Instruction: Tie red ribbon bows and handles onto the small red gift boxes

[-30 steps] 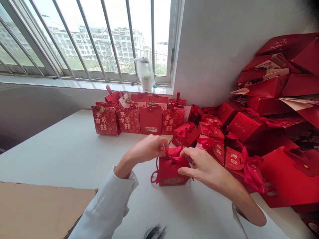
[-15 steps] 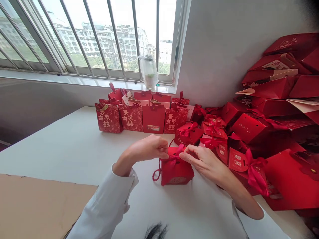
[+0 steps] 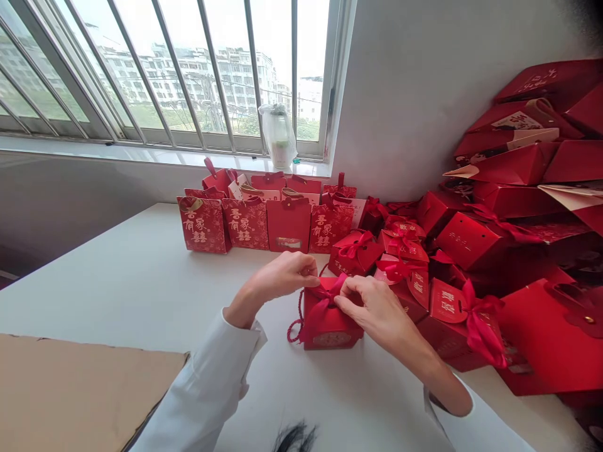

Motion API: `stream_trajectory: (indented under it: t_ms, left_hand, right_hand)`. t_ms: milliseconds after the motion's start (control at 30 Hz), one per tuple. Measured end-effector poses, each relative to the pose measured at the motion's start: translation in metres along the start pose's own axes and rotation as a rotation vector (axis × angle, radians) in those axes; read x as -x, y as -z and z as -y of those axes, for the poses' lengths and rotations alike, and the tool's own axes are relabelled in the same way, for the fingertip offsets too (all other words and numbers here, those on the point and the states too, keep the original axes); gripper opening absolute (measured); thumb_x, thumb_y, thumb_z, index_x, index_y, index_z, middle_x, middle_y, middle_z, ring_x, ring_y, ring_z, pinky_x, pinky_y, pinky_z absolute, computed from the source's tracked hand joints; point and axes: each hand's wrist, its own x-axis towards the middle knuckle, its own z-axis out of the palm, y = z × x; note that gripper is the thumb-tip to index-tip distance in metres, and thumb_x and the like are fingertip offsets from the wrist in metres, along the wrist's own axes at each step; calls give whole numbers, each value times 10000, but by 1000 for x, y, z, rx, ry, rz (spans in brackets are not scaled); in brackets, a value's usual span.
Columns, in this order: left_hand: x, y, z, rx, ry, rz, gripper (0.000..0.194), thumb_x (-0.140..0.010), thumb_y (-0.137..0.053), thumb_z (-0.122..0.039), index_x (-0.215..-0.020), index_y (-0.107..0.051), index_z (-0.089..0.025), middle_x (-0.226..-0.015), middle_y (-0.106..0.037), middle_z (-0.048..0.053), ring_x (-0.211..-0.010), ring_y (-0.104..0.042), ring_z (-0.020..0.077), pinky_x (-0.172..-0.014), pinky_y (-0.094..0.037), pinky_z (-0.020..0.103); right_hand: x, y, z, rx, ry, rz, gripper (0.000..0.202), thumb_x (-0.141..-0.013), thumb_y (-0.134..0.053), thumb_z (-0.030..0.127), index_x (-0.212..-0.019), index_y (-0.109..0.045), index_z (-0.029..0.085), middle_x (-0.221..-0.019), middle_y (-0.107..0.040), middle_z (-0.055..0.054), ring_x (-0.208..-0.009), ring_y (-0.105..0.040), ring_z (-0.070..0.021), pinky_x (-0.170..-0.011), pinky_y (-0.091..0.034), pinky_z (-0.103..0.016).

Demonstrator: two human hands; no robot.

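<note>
A small red gift box point(image 3: 336, 323) stands on the white table in front of me, with a pale round emblem on its near face. A crimson ribbon point(image 3: 323, 307) is tied across its top, one tail hanging down the near side. Fingers of my left hand point(image 3: 282, 276) are pinched together at the ribbon's left side, by the top edge. On the other side, my right hand point(image 3: 377, 309) pinches the ribbon near the knot between thumb and forefinger. A twisted red cord point(image 3: 294, 330) dangles at the box's left and touches the tabletop.
Red paper gift bags point(image 3: 200, 229) stand in rows at the back, below the window. To the right, ribboned boxes point(image 3: 447, 301) are crowded together, with a tall stack of red boxes point(image 3: 513, 160) behind. A cardboard sheet point(image 3: 85, 389) lies at the left front. A plastic-wrapped bottle point(image 3: 279, 135) sits on the sill.
My right hand has shifted slightly left and down along the ribbon. The ribbon now spreads wider, its tail lying over the near face. My left hand has risen slightly.
</note>
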Motion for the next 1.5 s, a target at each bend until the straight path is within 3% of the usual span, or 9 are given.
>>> stream_trajectory:
  t_ms: [267, 433, 600, 700, 800, 900, 1100, 1300, 1500]
  left_hand:
    - [-1, -1, -1, -3, 12, -62, 228, -796, -519, -384, -701, -552, -180, -648, -540, -23, -614, -444, 122, -510, -298, 229]
    - [3, 3, 0, 36, 12, -44, 400, -845, -437, -523, -671, -522, -173, -621, -501, -12, -577, -420, 117, -507, -289, 239]
    - [7, 6, 1, 34, 17, 19, 432, -830, -449, -574, -686, -531, -175, -618, -531, 3, -595, -460, 129, -506, -309, 233]
    - [8, 7, 2, 32, 24, 64, 276, -706, -647, -449, -789, -572, -197, -692, -554, -17, -628, -482, 130, -488, -319, 212]
    - [6, 5, 2, -13, -35, 63, 174, -672, -662, -289, -794, -572, -206, -672, -531, -40, -610, -471, 115, -503, -328, 203]
    - [2, 1, 2, -72, -65, -5, 78, -752, -567, -276, -763, -589, -202, -639, -527, -35, -584, -453, 113, -503, -314, 212]
    - [-5, -8, 3, -32, -100, -107, 141, -828, -458, -256, -846, -587, -202, -690, -597, -15, -640, -508, 132, -529, -340, 212]
    - [-7, -13, 3, -75, -89, -170, 117, -815, -441, -184, -749, -537, -190, -638, -538, -20, -611, -456, 128, -520, -310, 217]
    - [-10, -18, 6, -33, -90, -193, 108, -795, -447, -150, -774, -547, -188, -671, -560, -18, -630, -471, 126, -534, -334, 210]
  right_hand:
    - [2, 3, 4, 10, -11, 17, 241, -840, -538, 339, -641, -550, 203, -696, -629, -5, -693, -528, -168, -631, -336, -282]
    - [10, 19, 6, 67, 19, 60, 271, -840, -575, 411, -656, -560, 213, -682, -630, 5, -723, -515, -186, -646, -339, -297]
    - [12, 22, 5, 79, 53, -98, 173, -841, -611, 358, -732, -600, 225, -774, -645, 0, -810, -513, -207, -719, -369, -324]
    - [9, 15, 6, 8, 193, -172, 40, -859, -597, 214, -845, -630, 230, -844, -648, -1, -861, -503, -198, -776, -389, -317]
    - [6, 6, 7, -34, 278, -169, 101, -868, -579, 163, -843, -653, 227, -862, -648, -7, -848, -496, -189, -766, -395, -299]
    - [3, -1, 5, -42, 261, -182, 97, -855, -606, 171, -789, -658, 220, -806, -648, 1, -805, -492, -183, -743, -385, -296]
    - [0, -7, 4, -47, 208, -194, 75, -853, -611, 211, -799, -660, 230, -773, -646, 0, -817, -504, -198, -743, -377, -311]
    - [1, -11, 8, 1, 230, -163, 105, -869, -559, 176, -803, -629, 219, -812, -659, -14, -823, -510, -207, -759, -384, -324]
    - [1, -14, 10, 61, 190, -105, 105, -858, -567, 158, -778, -618, 204, -812, -658, -18, -821, -507, -203, -766, -385, -326]
